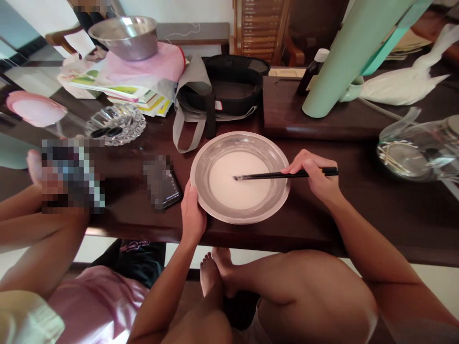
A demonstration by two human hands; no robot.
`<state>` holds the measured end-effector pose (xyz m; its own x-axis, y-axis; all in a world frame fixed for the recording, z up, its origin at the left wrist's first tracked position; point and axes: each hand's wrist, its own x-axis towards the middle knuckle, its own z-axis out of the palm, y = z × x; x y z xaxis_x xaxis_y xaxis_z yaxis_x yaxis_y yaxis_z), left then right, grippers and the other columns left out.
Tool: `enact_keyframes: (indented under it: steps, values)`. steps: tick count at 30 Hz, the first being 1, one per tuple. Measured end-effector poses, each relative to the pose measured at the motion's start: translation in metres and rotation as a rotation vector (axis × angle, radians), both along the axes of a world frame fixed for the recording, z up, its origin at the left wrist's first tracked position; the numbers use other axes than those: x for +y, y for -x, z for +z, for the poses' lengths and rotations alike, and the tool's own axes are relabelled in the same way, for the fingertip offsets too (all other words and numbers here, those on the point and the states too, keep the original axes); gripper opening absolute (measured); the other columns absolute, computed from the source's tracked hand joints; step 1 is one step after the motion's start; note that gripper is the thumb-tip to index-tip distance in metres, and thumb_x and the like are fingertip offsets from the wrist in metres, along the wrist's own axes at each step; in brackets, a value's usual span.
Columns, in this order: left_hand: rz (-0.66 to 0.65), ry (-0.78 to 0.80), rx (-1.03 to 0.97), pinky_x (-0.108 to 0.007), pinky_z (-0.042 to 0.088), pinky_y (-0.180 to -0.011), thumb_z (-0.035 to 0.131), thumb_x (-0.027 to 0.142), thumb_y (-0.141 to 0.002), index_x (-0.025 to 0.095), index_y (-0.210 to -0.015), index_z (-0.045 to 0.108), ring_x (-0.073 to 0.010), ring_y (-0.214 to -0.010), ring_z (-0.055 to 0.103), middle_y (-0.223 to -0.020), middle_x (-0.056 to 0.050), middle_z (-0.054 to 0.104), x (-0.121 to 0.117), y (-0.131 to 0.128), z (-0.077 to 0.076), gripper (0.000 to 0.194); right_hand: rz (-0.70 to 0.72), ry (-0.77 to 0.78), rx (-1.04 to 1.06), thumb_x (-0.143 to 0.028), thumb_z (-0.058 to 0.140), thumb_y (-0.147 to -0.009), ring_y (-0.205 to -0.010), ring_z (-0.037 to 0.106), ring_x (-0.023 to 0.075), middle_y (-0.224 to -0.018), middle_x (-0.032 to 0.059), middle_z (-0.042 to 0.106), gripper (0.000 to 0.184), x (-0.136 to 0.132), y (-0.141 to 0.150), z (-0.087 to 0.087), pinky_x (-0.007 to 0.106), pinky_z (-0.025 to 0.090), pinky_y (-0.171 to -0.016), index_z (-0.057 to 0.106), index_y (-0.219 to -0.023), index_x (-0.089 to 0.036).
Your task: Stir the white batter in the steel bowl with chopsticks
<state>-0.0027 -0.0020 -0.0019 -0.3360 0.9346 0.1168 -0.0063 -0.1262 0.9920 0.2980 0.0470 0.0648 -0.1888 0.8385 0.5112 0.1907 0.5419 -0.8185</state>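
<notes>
A wide metal bowl [244, 217] stands on the dark wooden table, holding a milky white liquid [236, 196]. My left hand [193, 210] grips its left rim, thumb on top and the other fingers hidden beneath or behind the side. In my right hand [317, 174] is a pair of black chopsticks [265, 176], held over the bowl's right rim. Their tips reach the white liquid near the middle of the bowl. The fingers of my right hand are closed round the upper part of the chopsticks.
Left of the bowl lies a phone [168, 186], partly blurred out. Behind are a grey-black bag [229, 91], a glass dish [118, 122] and another steel bowl [127, 40] on a pile. A green cylinder [355, 57] and glass jar [412, 153] stand right. Another person's arm [21, 205] is at left.
</notes>
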Motion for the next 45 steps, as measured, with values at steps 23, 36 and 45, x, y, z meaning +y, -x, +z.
enact_keyframes:
  steps: [23,36,45]
  values:
    - [0.002,0.007,0.060,-0.032,0.031,-0.123,0.047,0.055,-0.105,0.020,-0.140,0.063,-0.0231,-0.138,0.047,-0.139,-0.006,0.057,-0.003,-0.001,0.009,0.052,0.020,0.042,0.038,-0.040,0.055,-0.100,-0.072,0.070,0.0209,-0.077,0.0022,0.078,0.035,0.000,0.000,-0.001,0.039,0.055,-0.069,0.078,-0.077,-0.028]
    - [0.001,0.014,0.031,-0.030,0.034,-0.121,0.049,0.053,-0.105,0.019,-0.136,0.064,-0.0232,-0.137,0.048,-0.138,-0.005,0.058,-0.004,-0.003,0.016,0.049,0.030,0.064,-0.025,-0.044,0.056,-0.098,-0.076,0.069,0.0218,-0.075,0.0027,0.078,0.036,-0.002,0.002,0.002,0.040,0.055,-0.073,0.078,-0.075,-0.027]
    - [-0.008,0.023,0.048,-0.032,0.031,-0.123,0.046,0.055,-0.105,0.021,-0.139,0.062,-0.0230,-0.139,0.046,-0.137,-0.006,0.059,-0.003,-0.001,0.011,0.051,0.006,0.079,0.035,-0.045,0.057,-0.098,-0.075,0.070,0.0231,-0.075,0.0038,0.078,0.037,-0.002,0.002,0.001,0.042,0.056,-0.072,0.077,-0.072,-0.027]
